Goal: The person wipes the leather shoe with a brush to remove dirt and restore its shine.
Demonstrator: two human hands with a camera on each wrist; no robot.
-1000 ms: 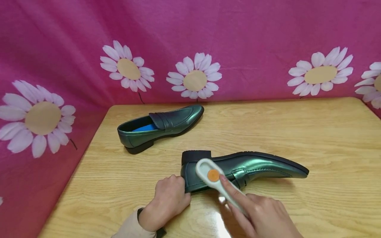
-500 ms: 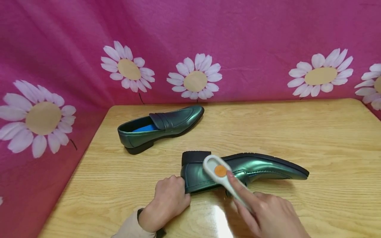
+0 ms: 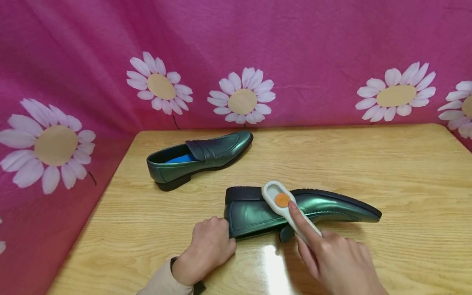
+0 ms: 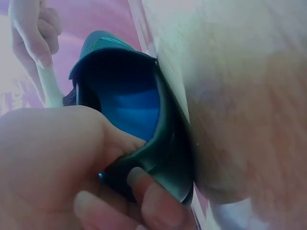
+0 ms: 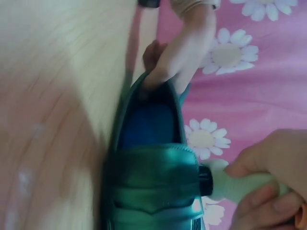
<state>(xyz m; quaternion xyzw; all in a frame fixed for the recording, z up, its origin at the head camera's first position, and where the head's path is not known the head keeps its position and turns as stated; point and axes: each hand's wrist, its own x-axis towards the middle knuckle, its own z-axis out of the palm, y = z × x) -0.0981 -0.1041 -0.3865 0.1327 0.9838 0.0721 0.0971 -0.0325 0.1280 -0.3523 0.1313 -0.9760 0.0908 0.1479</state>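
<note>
A dark green loafer [image 3: 250, 215] lies on its side, sole away from me and toe to the right. My left hand [image 3: 210, 248] grips it at the heel; in the left wrist view the thumb goes inside over the blue insole [image 4: 132, 112] and fingers curl outside the back. My right hand [image 3: 341, 262] holds a white-handled shoe brush [image 3: 273, 192] with an orange disc, index finger extended along it. Its head lies against the upward side of the loafer near the arch. From the right wrist, the brush's black underside [image 5: 206, 180] meets the shoe; its bristles are unclear.
A second green loafer [image 3: 199, 157] with a blue insole stands upright at the back left of the wooden table [image 3: 332, 159]. A pink cloth [image 3: 313, 53] printed with daisies hangs behind the table and along its left.
My right hand has slid the brush along the loafer's side, rightward and a little away from me, from near the heel toward the arch. The left hand and both loafers stay in place.
</note>
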